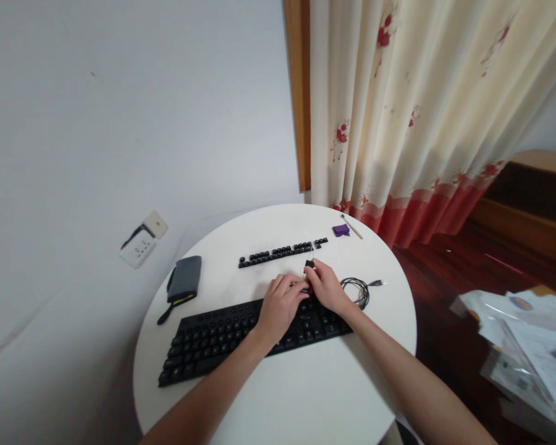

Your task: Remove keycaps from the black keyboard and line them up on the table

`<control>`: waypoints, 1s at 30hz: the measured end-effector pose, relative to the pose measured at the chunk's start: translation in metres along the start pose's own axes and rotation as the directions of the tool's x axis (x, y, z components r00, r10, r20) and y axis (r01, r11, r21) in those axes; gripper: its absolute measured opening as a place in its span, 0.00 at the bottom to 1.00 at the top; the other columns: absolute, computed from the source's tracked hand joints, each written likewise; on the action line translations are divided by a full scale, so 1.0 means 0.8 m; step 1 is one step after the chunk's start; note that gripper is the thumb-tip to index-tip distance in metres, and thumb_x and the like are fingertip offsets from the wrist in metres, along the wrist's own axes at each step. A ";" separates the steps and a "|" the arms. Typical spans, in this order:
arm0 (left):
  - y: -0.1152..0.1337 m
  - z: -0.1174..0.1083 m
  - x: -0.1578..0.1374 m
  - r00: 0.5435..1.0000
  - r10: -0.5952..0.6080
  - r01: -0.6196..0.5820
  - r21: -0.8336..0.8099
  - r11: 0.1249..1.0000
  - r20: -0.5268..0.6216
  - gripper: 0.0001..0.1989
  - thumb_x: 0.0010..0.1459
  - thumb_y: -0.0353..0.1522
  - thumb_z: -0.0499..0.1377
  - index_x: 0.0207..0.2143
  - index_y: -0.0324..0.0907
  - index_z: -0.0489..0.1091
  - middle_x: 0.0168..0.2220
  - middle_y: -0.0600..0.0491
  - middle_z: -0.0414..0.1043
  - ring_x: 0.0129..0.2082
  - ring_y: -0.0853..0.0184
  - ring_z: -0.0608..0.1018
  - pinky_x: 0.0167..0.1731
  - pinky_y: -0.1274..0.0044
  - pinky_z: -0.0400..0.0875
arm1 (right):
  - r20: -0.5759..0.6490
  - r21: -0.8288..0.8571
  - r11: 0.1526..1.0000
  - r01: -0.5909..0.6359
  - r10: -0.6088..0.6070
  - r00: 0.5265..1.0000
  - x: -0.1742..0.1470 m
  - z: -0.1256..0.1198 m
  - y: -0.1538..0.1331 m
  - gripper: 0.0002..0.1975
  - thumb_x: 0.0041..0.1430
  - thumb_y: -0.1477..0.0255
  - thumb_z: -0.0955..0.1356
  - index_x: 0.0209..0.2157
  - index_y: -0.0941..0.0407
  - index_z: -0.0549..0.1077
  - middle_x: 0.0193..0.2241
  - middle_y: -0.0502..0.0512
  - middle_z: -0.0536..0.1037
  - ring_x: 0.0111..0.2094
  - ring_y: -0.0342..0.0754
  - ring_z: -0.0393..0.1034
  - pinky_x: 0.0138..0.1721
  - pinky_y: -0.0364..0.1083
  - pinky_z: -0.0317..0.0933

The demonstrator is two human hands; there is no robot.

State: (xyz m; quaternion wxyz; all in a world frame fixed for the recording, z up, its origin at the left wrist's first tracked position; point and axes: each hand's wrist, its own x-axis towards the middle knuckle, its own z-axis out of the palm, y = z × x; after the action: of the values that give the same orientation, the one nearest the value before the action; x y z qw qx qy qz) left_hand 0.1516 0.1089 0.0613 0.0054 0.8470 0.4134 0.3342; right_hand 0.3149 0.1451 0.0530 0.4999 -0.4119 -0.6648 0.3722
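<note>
My right hand [327, 285] is closed around a small keycap puller [309, 264] with a black grip and thin wires. Close beside it, my left hand [282, 303] has its fingertips pinched together near the puller's lower wire; what lies between them is hidden. Both hands are above the upper right part of a black keyboard [213, 340], whose top side they partly cover. Beyond them, loose black keycaps [282, 252] stand lined up in rows on the white round table [315, 389].
A grey zip case [185, 278] with a strap lies at the left. A coiled black USB cable [362, 293] sits right of the keyboard. Farther back are a folded purple cloth [340, 230] and a thin brush [352, 227]. A wall and a curtain [375, 123] border the table.
</note>
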 end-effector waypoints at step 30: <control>-0.065 0.148 0.181 0.979 -0.177 0.154 0.204 0.967 0.100 0.09 0.58 0.41 0.64 0.36 0.47 0.80 0.46 0.48 0.67 0.49 0.57 0.65 0.49 0.66 0.64 | -0.637 -0.015 1.000 0.001 -0.011 0.770 0.032 -0.074 0.022 0.18 0.67 0.60 0.60 0.27 0.55 0.67 0.22 0.50 0.72 0.23 0.44 0.62 0.29 0.44 0.57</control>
State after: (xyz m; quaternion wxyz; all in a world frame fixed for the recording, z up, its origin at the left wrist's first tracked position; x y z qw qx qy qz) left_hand 0.2461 0.2764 0.0360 -0.0253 0.8240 0.5126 0.2399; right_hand 0.3714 0.1807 0.0594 0.6938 -0.5150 -0.4600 0.2044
